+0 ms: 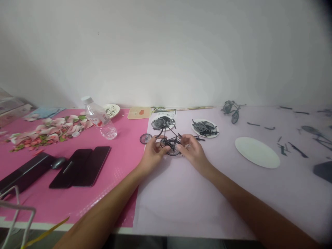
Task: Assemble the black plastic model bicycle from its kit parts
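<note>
Both my hands meet over a small black model bicycle [171,142] on the pale lilac mat. My left hand [152,155] pinches its frame and wheel from the left. From the right, my right hand [192,150] grips it with curled fingers. A loose black wheel [145,138] lies just left of my left hand. Behind the model stand two white plates [205,128] holding black wheels and frame parts; the left plate [161,122] is partly hidden by the bicycle.
An empty white plate [257,152] lies to the right, with an assembled model bicycle [231,109] behind it and scattered black parts [290,147] further right. On the pink mat: a tilted water bottle [100,118], artificial flowers [46,131], dark phones [81,166], a mouse [58,162].
</note>
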Tool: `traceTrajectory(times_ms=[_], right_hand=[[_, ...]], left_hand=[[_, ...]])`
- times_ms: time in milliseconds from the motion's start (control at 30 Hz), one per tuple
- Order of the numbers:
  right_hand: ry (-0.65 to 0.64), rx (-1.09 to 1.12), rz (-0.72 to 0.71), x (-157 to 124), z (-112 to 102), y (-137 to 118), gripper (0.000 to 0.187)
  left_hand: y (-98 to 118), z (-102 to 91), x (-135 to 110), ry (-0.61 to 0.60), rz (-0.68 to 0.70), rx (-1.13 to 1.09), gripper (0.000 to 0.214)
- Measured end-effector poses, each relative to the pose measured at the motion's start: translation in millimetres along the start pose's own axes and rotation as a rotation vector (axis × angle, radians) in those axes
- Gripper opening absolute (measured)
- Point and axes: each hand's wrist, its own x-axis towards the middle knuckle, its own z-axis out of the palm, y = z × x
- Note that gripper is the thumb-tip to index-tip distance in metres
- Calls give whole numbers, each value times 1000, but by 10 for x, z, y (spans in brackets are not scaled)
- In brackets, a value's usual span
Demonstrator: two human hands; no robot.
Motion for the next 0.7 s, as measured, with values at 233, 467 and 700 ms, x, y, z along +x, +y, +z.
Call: traceTrajectory(times_ms=[233, 467, 700], right_hand=[[5, -149, -140, 12, -30, -43, 20], [-18, -119, -107, 12, -12, -6, 21], [-39, -181, -140, 24, -35, 2, 21]], left_hand=[[-75, 53, -77, -149, 23, 110, 45], [-129, 43, -80, -149, 38, 131, 45], [-117, 60, -86, -164, 20, 71, 45]])
